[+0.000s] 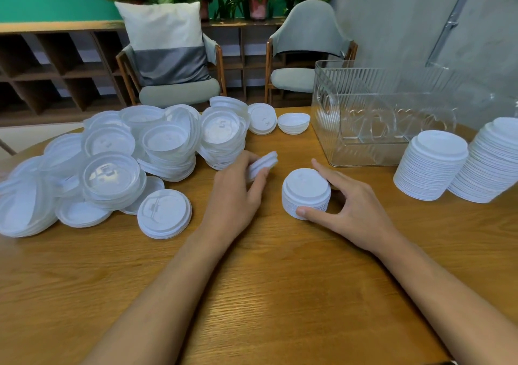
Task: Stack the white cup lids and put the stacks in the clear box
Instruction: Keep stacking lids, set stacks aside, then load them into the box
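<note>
1. The left hand (234, 193) hovers over the middle of the table (266, 294), with its fingers and thumb curled round a small bunch of lids (263, 162). The bunch is tilted and clear of the wood. It is blurred, so I cannot tell how many lids are in it.
2. The right hand (356, 210) grips a short stack (305, 191) that stands upright on the table just right of the left hand. Its thumb presses the near side and its fingers wrap the far side.
3. The loose pile of lids (112, 162) covers the table's left half up to the far edge, some lids dome-up and some upturned. A single lid (164, 213) lies flat at the pile's near side.
4. The clear box (325, 112) sits towards the far right corner, its ribbed walls upright.
5. Two tall stacks stand at the right edge, just in front of the box. The left stack (431, 165) and the right stack (493, 162) lean against each other.
6. Beyond the far edge are two chairs (302, 56), one of them holding a cushion (165, 42).
</note>
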A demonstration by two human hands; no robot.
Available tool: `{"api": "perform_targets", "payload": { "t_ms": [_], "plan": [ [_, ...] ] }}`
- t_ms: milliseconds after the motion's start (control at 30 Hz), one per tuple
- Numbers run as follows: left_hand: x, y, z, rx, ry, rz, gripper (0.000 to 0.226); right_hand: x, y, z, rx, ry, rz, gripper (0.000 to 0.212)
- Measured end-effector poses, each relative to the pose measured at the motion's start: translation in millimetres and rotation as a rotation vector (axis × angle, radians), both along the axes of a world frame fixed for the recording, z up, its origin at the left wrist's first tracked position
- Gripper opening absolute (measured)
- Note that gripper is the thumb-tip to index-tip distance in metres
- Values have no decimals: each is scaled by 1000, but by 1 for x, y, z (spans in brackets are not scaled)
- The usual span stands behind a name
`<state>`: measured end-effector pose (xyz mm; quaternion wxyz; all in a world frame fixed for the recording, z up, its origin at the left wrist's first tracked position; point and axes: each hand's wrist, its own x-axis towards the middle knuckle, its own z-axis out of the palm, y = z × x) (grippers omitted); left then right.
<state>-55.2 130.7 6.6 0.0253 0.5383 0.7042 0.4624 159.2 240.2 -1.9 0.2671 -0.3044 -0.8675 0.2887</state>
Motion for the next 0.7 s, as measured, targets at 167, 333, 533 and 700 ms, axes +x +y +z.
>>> {"api": "perform_targets", "payload": {
  "t_ms": [167, 333, 533, 700],
  "plan": [
    [5, 0, 9, 113, -355, -45, 20, 0, 0, 2, -53, 12, 26, 107],
    [3, 1, 11, 110, -538, -23, 25, -1, -4, 6, -84, 17, 49, 109],
    [4, 2, 12, 117, -604, -53, 31, -2, -6, 8, -74, 20, 90, 109],
    [17, 5, 5, 95, -538, -78, 21, -4, -8, 5, -21, 19, 183, 105]
  ]
}}
